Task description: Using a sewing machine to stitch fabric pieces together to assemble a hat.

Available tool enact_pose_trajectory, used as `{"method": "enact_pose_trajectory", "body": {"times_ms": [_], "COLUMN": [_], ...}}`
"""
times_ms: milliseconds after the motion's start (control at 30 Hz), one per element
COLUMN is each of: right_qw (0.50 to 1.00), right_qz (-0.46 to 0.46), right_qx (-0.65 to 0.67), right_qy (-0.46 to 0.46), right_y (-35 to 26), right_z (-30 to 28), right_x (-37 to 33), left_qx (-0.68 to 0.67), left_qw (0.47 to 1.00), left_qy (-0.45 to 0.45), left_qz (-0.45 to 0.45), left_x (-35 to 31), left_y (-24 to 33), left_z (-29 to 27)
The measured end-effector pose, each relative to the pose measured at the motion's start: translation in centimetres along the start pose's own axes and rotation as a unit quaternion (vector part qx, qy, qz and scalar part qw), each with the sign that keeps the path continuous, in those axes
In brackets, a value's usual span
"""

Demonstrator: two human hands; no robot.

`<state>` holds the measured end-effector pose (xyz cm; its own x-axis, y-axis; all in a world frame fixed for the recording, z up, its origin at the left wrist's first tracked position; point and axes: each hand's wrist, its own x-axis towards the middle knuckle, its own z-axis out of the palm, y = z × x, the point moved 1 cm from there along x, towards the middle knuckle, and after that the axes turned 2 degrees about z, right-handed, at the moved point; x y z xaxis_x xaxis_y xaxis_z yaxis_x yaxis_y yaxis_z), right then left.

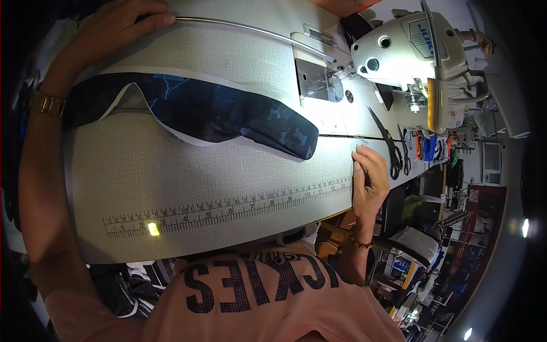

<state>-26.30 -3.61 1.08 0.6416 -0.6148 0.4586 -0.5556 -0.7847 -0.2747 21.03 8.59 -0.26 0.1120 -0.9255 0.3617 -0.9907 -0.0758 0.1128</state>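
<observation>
At the far left of the table, my left hand (134, 23) has thumb and fingers closed at the end of a thin metal rod (253, 30). The rod runs rightward, its other end near the sewing machine's needle plate. Below it lies a long curved piece of dark blue printed fabric (222, 111) with white edges, notched at its left part. My left forearm passes by its left end. My right hand (370, 179) rests at the table's front edge, right of the printed ruler scale, thumb apart from the bent fingers. A dark patch shows between them; I see nothing clearly held.
A white sewing machine (393, 51) with a lit lamp stands at the back right. Black scissors (387, 139) and smaller snips (405, 154) lie right of my right hand. A ruler scale (250, 208) runs along the table's front. Shelves with goods stand beyond.
</observation>
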Motion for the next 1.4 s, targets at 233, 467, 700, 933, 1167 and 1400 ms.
{"method": "enact_pose_trajectory", "body": {"times_ms": [233,467,700,933,1167,1400], "right_qw": [1.000,1.000,1.000,1.000,1.000,1.000], "right_qz": [0.000,0.008,0.000,0.004,0.003,0.003], "right_qx": [-0.003,0.001,0.000,0.004,0.005,0.010], "right_qy": [-0.003,0.005,-0.004,0.000,-0.001,0.007], "right_y": [0.1,0.2,0.0,0.0,0.2,0.1], "right_z": [0.0,0.0,0.1,0.0,0.0,0.0], "right_x": [-0.1,-0.1,0.1,0.1,0.0,0.0], "left_qx": [0.012,0.032,0.010,0.029,0.023,0.058], "left_qw": [1.000,0.995,0.998,0.998,0.996,0.991], "left_qy": [-0.027,-0.089,-0.068,-0.062,-0.086,-0.120], "left_qz": [-0.005,-0.026,-0.004,0.009,-0.008,-0.024], "left_x": [0.3,1.0,0.8,0.8,0.9,1.0], "left_y": [0.9,2.7,2.8,2.7,3.0,3.1], "left_z": [-0.2,-1.2,-1.0,-1.0,-1.3,-1.5]}}
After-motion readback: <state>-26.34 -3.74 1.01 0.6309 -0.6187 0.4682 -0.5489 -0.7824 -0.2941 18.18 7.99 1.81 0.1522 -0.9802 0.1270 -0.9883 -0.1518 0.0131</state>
